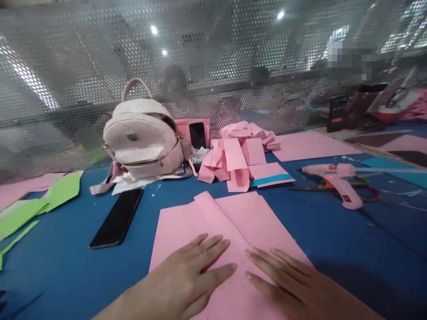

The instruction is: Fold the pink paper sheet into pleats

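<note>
A large sheet of pink paper lies on the blue table in front of me, with a narrower folded pink strip running down its middle. My left hand rests flat on the left part of the paper, fingers spread and pointing up and to the right. On the other side my right hand lies with its fingers stretched out, their tips near the edge of the strip. Neither hand grips anything. The near end of the paper runs out of view below.
A black phone lies left, near green paper pieces. Behind stand a white backpack and a pile of folded pink paper. At right, a pink glue gun lies over scissors. A perforated metal screen closes the back.
</note>
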`<move>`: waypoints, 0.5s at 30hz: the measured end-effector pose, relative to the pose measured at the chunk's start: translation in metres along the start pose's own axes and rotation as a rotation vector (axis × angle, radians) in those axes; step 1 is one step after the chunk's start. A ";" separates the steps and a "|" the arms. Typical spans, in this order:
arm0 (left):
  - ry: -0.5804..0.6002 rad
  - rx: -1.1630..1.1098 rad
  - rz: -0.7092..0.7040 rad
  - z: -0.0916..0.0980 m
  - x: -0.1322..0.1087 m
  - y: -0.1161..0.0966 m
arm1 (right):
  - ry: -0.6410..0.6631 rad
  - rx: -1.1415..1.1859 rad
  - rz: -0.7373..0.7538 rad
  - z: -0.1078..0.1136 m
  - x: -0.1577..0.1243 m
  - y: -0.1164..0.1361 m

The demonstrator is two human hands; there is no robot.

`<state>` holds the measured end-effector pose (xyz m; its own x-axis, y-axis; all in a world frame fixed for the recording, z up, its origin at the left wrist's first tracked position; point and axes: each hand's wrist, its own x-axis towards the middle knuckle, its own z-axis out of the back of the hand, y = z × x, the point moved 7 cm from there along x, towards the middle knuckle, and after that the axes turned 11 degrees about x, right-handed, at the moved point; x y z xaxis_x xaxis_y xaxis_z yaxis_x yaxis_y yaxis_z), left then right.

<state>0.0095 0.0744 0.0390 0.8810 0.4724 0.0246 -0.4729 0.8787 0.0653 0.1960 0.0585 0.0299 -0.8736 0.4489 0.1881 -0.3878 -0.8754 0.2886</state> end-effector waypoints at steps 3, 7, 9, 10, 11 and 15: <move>0.037 -0.017 -0.061 -0.003 0.004 -0.007 | 0.024 -0.050 0.019 0.006 0.003 0.004; 0.045 -0.006 -0.091 -0.009 0.004 -0.008 | 0.034 -0.109 0.040 0.008 0.005 0.004; 0.032 0.007 -0.093 -0.011 0.004 -0.007 | 0.033 -0.134 0.058 0.007 0.005 0.004; 0.029 0.013 -0.094 -0.012 0.004 -0.007 | 0.022 -0.145 0.063 0.008 0.005 0.004; 0.026 0.019 -0.093 -0.013 0.005 -0.007 | 0.010 -0.150 0.062 0.008 0.006 0.004; 0.028 0.028 -0.100 -0.013 0.005 -0.007 | 0.003 -0.133 0.052 0.011 0.006 0.007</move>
<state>0.0174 0.0712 0.0261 0.9230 0.3846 -0.0109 -0.3820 0.9193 0.0943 0.1909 0.0569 0.0435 -0.8942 0.4021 0.1968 -0.3774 -0.9135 0.1516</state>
